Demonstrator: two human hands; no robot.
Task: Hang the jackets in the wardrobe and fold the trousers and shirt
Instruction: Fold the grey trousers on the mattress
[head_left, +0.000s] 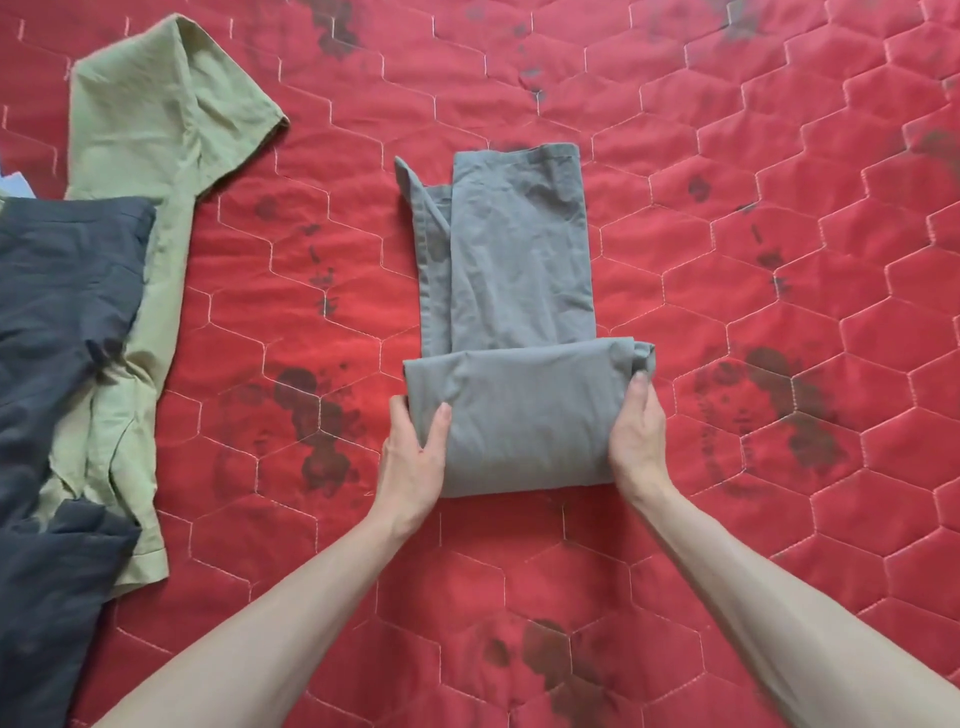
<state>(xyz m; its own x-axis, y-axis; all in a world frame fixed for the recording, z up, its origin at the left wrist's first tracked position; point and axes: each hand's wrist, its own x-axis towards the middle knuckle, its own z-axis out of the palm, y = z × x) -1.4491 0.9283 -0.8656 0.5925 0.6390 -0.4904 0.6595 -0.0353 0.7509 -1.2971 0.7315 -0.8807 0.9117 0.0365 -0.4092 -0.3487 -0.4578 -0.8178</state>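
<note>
Nearest to us, our two forearms reached out over the red quilted bedcover, which was marked with dark blotches. Our left hand held the left edge of the grey trousers, its grip curled round the folded bundle with the thumb on top and the fingers tucked beneath. Our right hand held the right edge in the same manner, the thumb lying up along the side of the fold; the fingers under it were hidden from us.

We judged the step in hand to be the folding of the trousers: the near end had been turned over into a thick block, while the far length lay flat and narrow on the bed, its hem farthest from us. The next move, as we judged it, called for both hands to carry the block forward together over the flat length, keeping the edges square so that the loose flap at the far left did not splay out.

Well apart to the left lay the green shirt, spread and unfolded, with a dark garment lying partly over it.
</note>
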